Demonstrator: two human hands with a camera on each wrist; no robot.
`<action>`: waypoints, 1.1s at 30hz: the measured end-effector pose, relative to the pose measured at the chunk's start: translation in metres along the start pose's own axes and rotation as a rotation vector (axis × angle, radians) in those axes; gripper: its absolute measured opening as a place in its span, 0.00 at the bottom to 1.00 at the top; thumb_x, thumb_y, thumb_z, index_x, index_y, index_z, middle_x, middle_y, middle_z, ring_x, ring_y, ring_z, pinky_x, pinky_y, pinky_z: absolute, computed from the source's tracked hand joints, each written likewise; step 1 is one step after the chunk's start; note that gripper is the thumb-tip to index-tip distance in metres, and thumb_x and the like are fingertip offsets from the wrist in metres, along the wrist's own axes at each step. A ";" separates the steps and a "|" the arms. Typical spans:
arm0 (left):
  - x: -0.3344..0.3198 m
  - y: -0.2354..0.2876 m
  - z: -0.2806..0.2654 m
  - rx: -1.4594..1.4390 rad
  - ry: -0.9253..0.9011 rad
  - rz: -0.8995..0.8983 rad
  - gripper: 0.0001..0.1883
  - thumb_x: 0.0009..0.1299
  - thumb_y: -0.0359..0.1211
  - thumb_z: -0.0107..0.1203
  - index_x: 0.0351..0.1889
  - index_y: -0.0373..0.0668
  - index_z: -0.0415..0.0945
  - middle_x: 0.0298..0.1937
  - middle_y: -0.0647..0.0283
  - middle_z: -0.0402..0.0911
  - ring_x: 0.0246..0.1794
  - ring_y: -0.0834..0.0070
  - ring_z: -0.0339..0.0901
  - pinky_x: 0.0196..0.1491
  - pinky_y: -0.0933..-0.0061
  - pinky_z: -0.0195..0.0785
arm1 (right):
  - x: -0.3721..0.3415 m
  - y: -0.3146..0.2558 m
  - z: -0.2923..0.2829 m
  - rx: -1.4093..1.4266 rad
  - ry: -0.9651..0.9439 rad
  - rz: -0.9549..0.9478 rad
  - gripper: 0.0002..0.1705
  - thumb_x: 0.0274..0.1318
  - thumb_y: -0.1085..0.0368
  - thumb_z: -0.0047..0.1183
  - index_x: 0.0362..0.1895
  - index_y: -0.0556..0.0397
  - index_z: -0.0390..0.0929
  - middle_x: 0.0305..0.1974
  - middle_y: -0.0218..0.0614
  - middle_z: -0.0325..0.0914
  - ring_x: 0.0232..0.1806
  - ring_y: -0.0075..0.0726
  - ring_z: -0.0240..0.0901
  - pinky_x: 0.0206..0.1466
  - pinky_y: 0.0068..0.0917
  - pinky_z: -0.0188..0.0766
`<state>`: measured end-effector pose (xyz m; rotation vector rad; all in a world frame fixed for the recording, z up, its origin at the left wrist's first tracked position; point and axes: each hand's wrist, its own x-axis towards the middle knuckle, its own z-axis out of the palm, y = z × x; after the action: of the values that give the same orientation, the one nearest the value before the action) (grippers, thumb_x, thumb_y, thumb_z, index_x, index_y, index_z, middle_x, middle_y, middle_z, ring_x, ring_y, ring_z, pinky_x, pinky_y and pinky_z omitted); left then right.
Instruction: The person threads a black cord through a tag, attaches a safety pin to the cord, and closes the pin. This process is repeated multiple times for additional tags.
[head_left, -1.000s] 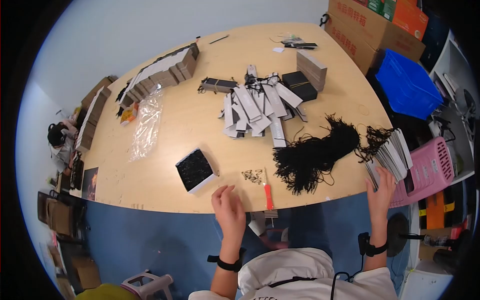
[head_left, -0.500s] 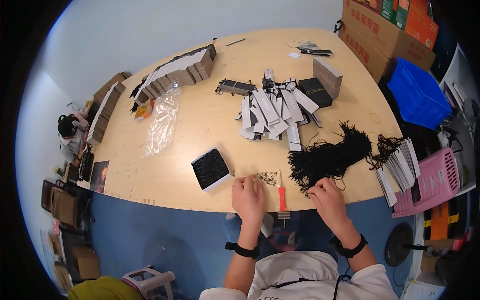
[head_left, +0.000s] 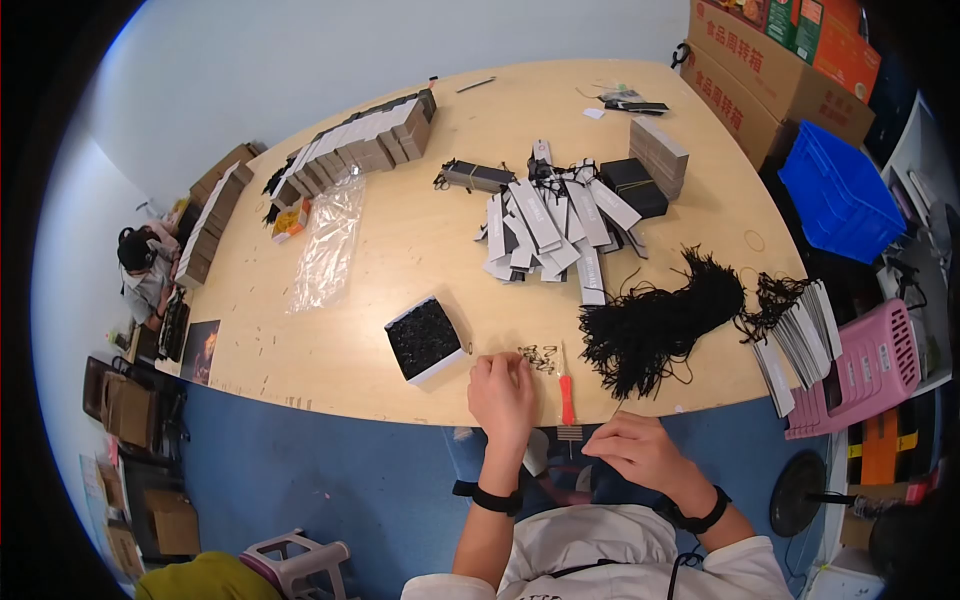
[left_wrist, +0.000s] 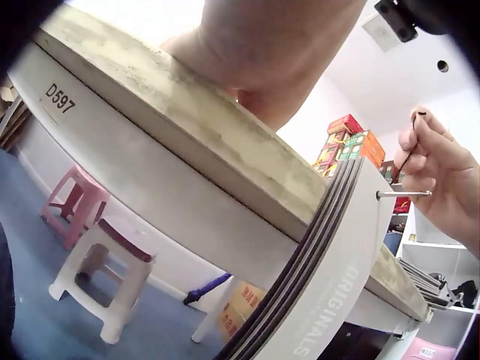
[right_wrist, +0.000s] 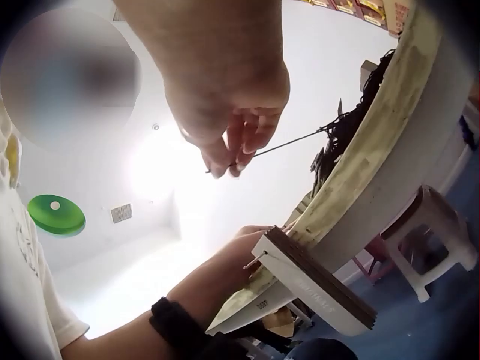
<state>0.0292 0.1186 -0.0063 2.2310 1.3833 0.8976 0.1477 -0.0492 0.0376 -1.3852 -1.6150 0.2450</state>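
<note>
My right hand point(head_left: 640, 450) is just in front of the table's edge, thumb and fingertips pinching a thin black cord point(right_wrist: 289, 142). In the right wrist view this cord runs taut towards the black cord bundle point(head_left: 660, 325) on the table. My left hand point(head_left: 503, 400) rests at the table edge with bent fingers, beside small metal clips point(head_left: 538, 357) and a red-handled tool point(head_left: 567, 398). Its fingertips are hidden, so I cannot tell whether they hold anything. Between the hands, a stack of printed tags point(left_wrist: 330, 285) hangs at the edge, a metal pin point(left_wrist: 405, 194) through its hole.
An open box of black pieces point(head_left: 423, 340) stands left of my left hand. Corded tags point(head_left: 560, 225) lie heaped beyond, with more tags point(head_left: 800, 330) at the right edge by a pink basket point(head_left: 870, 365). Stacked tags point(head_left: 360, 145) line the far left; another person point(head_left: 145, 270) sits there.
My right hand has moved left from the tags at the right edge to the cord bundle, then back towards me with a cord. My left hand has come down onto the table edge.
</note>
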 end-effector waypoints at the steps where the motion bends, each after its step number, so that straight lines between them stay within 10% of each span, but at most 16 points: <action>1: 0.000 0.000 0.000 0.000 0.000 0.002 0.06 0.64 0.34 0.59 0.35 0.44 0.78 0.35 0.61 0.76 0.38 0.61 0.74 0.40 0.61 0.66 | -0.001 -0.001 0.002 0.025 -0.004 0.037 0.08 0.45 0.75 0.61 0.32 0.52 0.82 0.29 0.32 0.78 0.28 0.35 0.74 0.31 0.27 0.71; 8: -0.002 -0.006 -0.001 -0.051 0.012 0.040 0.04 0.65 0.31 0.59 0.33 0.42 0.77 0.33 0.61 0.75 0.35 0.63 0.74 0.39 0.63 0.66 | -0.002 0.001 0.006 0.075 0.162 0.450 0.04 0.53 0.73 0.61 0.33 0.59 0.79 0.29 0.36 0.79 0.27 0.28 0.76 0.32 0.23 0.70; 15: -0.029 0.002 -0.024 -0.590 -0.191 0.097 0.03 0.66 0.26 0.58 0.33 0.38 0.75 0.36 0.64 0.73 0.33 0.74 0.72 0.35 0.76 0.63 | 0.002 0.003 0.017 0.292 0.265 0.488 0.05 0.56 0.74 0.57 0.38 0.59 0.77 0.31 0.34 0.80 0.33 0.23 0.77 0.38 0.20 0.73; 33: -0.060 0.035 -0.043 -0.616 -0.352 0.201 0.07 0.61 0.22 0.60 0.36 0.39 0.76 0.37 0.58 0.74 0.39 0.61 0.74 0.44 0.68 0.66 | -0.005 0.006 0.010 0.822 0.172 0.647 0.11 0.58 0.76 0.49 0.45 0.57 0.68 0.32 0.30 0.72 0.35 0.19 0.70 0.40 0.17 0.67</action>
<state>0.0042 0.0478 0.0264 1.9320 0.6201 0.8023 0.1434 -0.0471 0.0258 -1.1637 -0.7176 1.0123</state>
